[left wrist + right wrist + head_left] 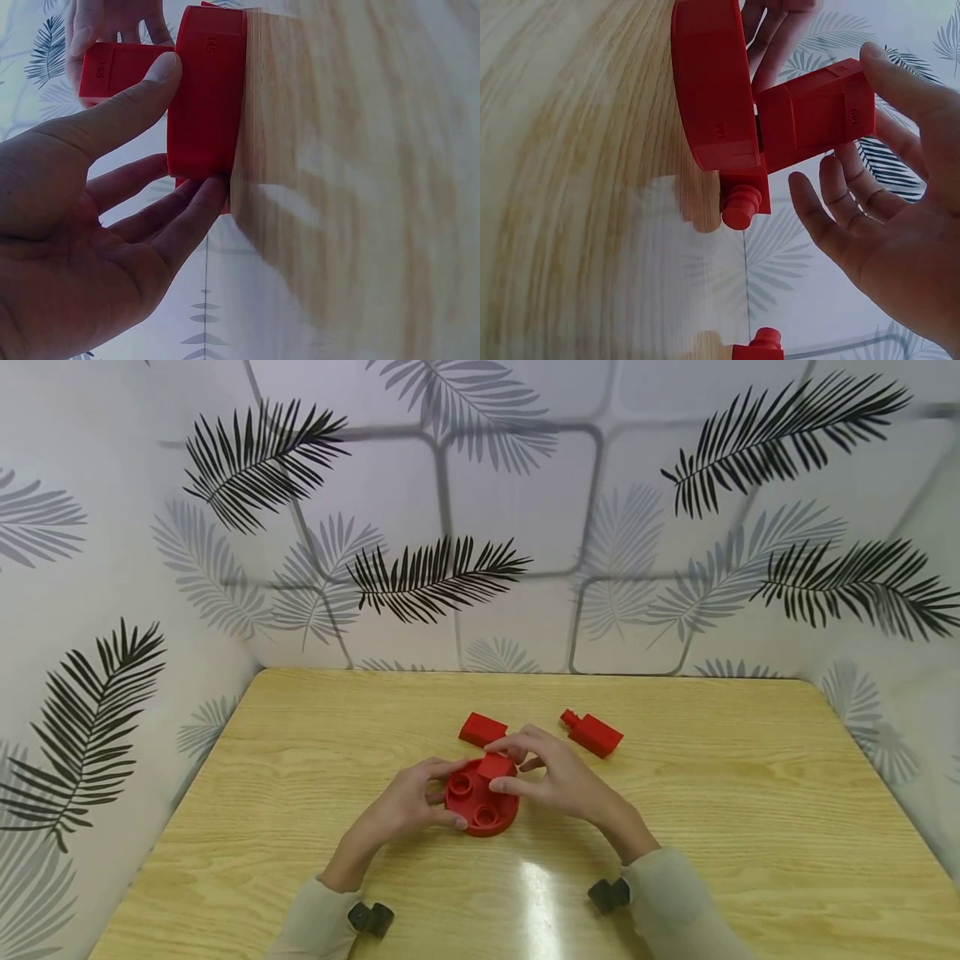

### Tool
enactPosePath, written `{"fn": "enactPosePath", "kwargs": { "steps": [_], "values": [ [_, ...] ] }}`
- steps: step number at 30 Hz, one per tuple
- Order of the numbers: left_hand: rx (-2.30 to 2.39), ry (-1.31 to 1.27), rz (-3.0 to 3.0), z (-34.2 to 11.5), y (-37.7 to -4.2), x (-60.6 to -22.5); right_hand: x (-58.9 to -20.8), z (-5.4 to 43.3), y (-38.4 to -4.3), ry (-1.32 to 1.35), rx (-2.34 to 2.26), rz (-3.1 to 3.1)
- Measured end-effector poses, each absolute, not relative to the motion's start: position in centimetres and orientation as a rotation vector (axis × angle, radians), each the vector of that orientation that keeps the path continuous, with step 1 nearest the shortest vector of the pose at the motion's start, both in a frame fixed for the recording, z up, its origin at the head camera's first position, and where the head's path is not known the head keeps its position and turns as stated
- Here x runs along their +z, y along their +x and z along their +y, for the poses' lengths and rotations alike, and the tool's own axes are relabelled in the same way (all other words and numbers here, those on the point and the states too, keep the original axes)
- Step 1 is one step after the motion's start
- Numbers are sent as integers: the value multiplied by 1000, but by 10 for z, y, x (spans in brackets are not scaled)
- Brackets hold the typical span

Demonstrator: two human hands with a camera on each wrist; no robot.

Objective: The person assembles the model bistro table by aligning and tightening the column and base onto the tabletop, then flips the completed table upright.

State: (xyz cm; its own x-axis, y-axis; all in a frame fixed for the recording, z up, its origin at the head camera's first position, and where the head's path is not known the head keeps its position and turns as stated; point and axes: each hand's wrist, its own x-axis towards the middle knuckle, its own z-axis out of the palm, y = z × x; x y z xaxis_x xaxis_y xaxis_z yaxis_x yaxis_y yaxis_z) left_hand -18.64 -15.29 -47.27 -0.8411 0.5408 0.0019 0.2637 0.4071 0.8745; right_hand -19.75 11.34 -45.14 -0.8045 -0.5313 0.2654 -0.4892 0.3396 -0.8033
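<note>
On the wooden table, a round red base with raised ring-shaped sockets lies flat. My left hand grips its left side, the thumb on the near part of the rim and the other fingers spread around the wall. My right hand pinches the upper end of a red angular block between thumb and fingers. In the right wrist view this block leans over the base, its lower end at the top of the base. Whether it sits in a socket is hidden.
Just behind the base lies another red block, partly covered by the right hand. Farther right lies a red block with a stepped knob. A patterned wall covering rises at the table's back edge.
</note>
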Motion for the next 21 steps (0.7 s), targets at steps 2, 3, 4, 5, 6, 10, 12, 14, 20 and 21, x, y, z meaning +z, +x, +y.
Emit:
{"fn": "enactPosePath", "kwargs": {
  "steps": [2, 3, 4, 5, 6, 10, 12, 14, 20, 21],
  "values": [
    [1412, 707, 2382, -153, -186, -472, -451, 112, -199, -954, -1512, 2533],
    [1416, 711, 2376, -153, -186, -473, -450, 112, -199, -946, -1521, 2522],
    [1420, 710, 2371, -153, -186, -473, -450, 112, -200, -938, -1530, 2506],
    [1422, 709, 2367, -153, -186, -473, -450, 112, -201, -933, -1539, 2487],
    [1427, 708, 2360, -152, -186, -473, -450, 113, -202, -929, -1546, 2465],
    [1429, 700, 2356, -153, -186, -472, -451, 116, -204, -935, -1548, 2390],
    [1426, 701, 2356, -153, -187, -472, -451, 116, -205, -948, -1542, 2376],
    [1431, 702, 2349, -153, -187, -472, -450, 116, -206, -955, -1532, 2383],
    [1423, 698, 2351, -154, -187, -474, -449, 111, -205, -893, -1497, 2498],
    [1422, 695, 2352, -153, -187, -474, -449, 109, -206, -874, -1489, 2524]
  ]
}}
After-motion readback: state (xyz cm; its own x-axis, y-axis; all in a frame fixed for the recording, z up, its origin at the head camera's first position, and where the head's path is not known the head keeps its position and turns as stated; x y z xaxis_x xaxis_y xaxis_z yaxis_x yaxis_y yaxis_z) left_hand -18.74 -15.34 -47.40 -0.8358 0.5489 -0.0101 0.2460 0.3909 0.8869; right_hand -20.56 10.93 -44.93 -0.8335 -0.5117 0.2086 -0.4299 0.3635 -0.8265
